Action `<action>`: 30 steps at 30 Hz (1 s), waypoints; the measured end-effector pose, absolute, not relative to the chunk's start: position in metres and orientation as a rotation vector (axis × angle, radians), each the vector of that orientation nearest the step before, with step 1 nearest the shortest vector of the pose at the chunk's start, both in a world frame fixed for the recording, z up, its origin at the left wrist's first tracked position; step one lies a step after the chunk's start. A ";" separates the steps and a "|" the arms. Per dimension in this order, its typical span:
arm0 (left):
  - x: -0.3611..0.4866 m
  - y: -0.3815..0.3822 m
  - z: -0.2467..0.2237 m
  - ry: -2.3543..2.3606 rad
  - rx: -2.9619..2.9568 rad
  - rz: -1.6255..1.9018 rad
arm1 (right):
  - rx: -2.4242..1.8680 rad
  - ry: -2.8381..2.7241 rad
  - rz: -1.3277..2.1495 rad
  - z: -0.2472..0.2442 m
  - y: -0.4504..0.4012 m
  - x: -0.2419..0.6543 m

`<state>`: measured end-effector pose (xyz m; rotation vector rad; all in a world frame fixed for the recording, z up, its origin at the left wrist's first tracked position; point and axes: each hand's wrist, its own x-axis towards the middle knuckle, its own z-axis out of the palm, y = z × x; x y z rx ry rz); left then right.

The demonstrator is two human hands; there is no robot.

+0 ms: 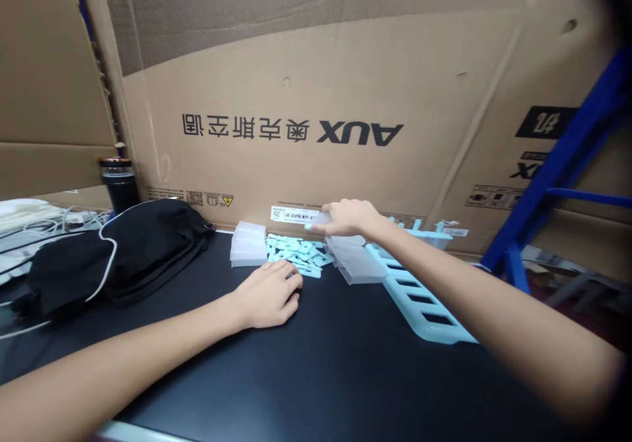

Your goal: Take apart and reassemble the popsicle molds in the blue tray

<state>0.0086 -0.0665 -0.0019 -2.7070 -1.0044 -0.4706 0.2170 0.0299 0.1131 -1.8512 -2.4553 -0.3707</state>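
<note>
Black tabletop (pixel 345 363) fronts an inverted AUX carton (pixel 296 66); left hand (pixel 269 294), grip loosely spread, rests beside light-blue plastic pieces (pixel 296 252), while right hand (pixel 349 217), grip closed, pinches a translucent piece (pixel 323 218).

"How many groups of translucent plastic cases (pixel 249 248) from where you stand?"
"Two: one beyond the left hand (pixel 269 294), one just on the near side of the right hand (pixel 348 218)."
"And light-blue plastic tabs (pixel 299 252)?"
"One heap between the hands, too jumbled to count."
"Light-blue slotted racks (pixel 434 332)?"
"At least one, right of the right hand."
"Left of the left hand?"
"One black bag (pixel 158 244), one black tumbler (pixel 121 188) behind it."
</note>
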 end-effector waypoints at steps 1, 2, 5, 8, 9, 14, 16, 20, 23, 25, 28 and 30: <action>0.009 -0.066 -0.002 -1.004 -2.706 -0.471 | -1.847 -2.463 -0.379 0.112 0.030 0.214; 0.009 -0.066 -0.002 -1.004 -2.706 -0.470 | -1.844 -2.465 -0.391 0.112 0.030 0.211; 0.008 -0.066 -0.003 -1.006 -2.707 -0.462 | -1.831 -2.441 -0.446 0.116 0.032 0.212; 0.008 -0.066 -0.003 -1.004 -2.707 -0.454 | -1.851 -2.371 -0.519 0.123 0.034 0.229; 0.008 -0.066 -0.003 -1.002 -2.704 -0.458 | -1.865 -2.350 -0.538 0.126 0.034 0.238; 0.009 -0.066 -0.003 -0.998 -2.698 -0.470 | -1.720 -2.584 -0.290 0.122 0.029 0.291; 0.009 -0.066 -0.003 -1.002 -2.700 -0.468 | -1.522 -2.735 -0.211 0.113 0.029 0.309; 0.009 -0.065 -0.003 -1.009 -2.713 -0.457 | -1.359 -2.797 -0.203 0.094 0.035 0.326; 0.009 -0.066 -0.002 -1.016 -2.728 -0.456 | -1.363 -2.749 -0.027 0.085 0.036 0.326; 0.009 -0.066 -0.001 -1.019 -2.735 -0.449 | -1.364 -2.712 0.059 0.080 0.034 0.324; 0.010 -0.067 0.000 -1.023 -2.738 -0.437 | -1.339 -2.697 0.065 0.073 0.031 0.323; 0.011 -0.067 0.001 -1.026 -2.742 -0.433 | -1.327 -2.688 0.030 0.067 0.031 0.323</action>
